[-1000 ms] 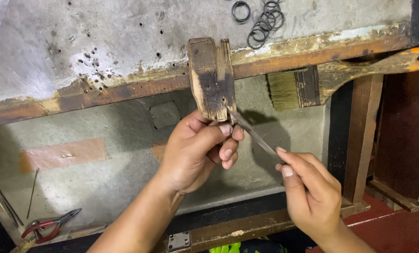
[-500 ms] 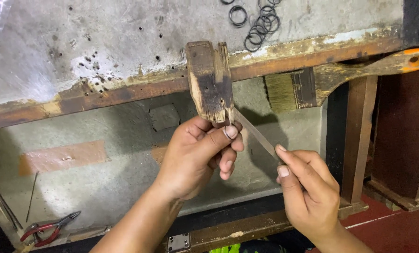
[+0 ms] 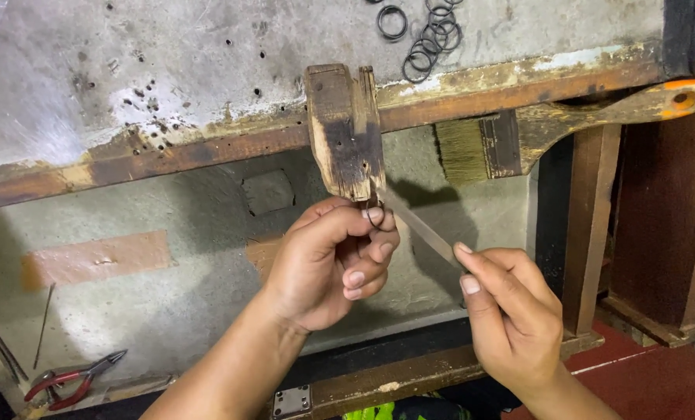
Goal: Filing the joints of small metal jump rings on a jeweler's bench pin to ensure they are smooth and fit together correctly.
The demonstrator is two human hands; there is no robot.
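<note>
- The left hand (image 3: pixel 328 260) is curled nearly closed just below the wooden block (image 3: pixel 346 132), thumb and forefinger pinching a small dark ring (image 3: pixel 374 218) against the block's lower end.
- The right hand (image 3: pixel 511 311) sits to the lower right of the block, thumb and forefinger pressed together on the far end of a thin metal strip (image 3: pixel 421 225); its other fingers are folded loosely.
- The strip slants up and left from the right hand to the bottom corner of the block, where it meets the ring; whether it passes through the ring I cannot tell.
- The block, worn and blackened, stands upright against the rusty front edge of the tabletop (image 3: pixel 168 93) and hangs below that edge.
- To the right of the block, a flat paintbrush (image 3: pixel 518 136) lies along the same edge, bristles pointing towards the block, its handle tipped with orange.
- Above and slightly right of the block, a cluster of loose dark rings (image 3: pixel 429 39) lies on the grey, pitted tabletop surface.
- Far below and left of the block, red-handled pliers (image 3: pixel 71 381) rest on a lower ledge.
</note>
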